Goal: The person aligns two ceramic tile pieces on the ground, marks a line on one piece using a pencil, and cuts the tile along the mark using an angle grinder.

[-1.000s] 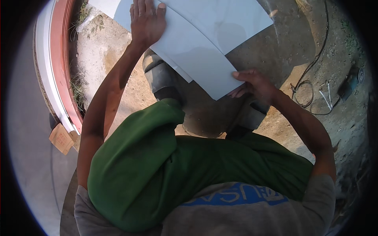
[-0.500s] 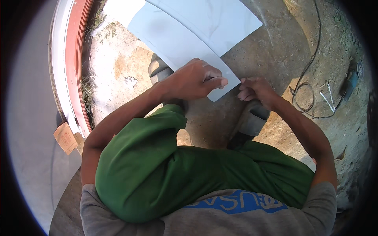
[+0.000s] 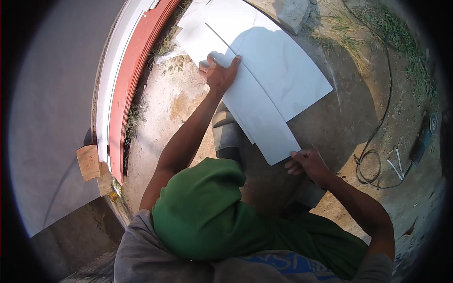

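Left hand (image 3: 219, 75) has moved up the smooth white oblong strip (image 3: 262, 118), splayed, right hand (image 3: 311, 165) pinching its corner.

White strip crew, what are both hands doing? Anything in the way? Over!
Left hand spread on white strip. Right hand pinching its near corner. Strip alongside wider white panel. Power tool off right, apart from both.

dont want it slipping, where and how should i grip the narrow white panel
The narrow white panel's near end, probably, from the person's side: that end juts past the wide white panel, edges exposed, and the right hand touches one corner.
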### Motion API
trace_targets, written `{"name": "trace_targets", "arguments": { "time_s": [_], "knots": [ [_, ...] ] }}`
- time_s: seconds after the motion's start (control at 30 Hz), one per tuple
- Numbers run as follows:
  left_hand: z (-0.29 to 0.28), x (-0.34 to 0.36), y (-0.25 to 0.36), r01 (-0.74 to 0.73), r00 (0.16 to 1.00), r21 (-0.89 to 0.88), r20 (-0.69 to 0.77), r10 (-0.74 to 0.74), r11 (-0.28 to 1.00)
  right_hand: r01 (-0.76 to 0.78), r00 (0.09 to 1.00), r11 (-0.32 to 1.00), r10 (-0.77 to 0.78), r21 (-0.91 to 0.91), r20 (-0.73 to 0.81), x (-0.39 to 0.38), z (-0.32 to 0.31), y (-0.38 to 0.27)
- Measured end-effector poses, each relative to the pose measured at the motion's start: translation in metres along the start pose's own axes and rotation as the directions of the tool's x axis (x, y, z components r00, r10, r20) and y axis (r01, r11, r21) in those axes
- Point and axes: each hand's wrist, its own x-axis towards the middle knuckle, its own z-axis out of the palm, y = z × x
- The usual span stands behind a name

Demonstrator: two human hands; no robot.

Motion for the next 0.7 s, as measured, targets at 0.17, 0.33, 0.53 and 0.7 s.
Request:
{"name": "trace_targets", "arguments": {
  "time_s": [0.17,0.33,0.53,0.7],
  "knots": [
    [-0.002,0.049,-0.008,0.042,0.993,0.055,-0.109,-0.036,0.998,0.067,0.997,0.997,-0.066,0.038,-0.026,0.022,0.018,-0.023],
    [-0.024,0.079,0.006,0.027,1.0,0.02,0.006,-0.028,0.999,0.141,0.989,0.987,-0.137,0.081,-0.05,0.051,0.017,-0.051],
    [-0.025,0.104,0.004,-0.039,0.999,0.094,0.016,0.037,0.995,0.095,0.993,0.995,-0.093,0.021,-0.077,0.057,0.014,-0.059],
    [-0.026,0.177,-0.034,-0.171,0.985,0.072,-0.011,0.172,0.983,0.084,0.971,0.934,-0.155,-0.348,-0.18,0.047,-0.028,-0.053]
  ]
}}
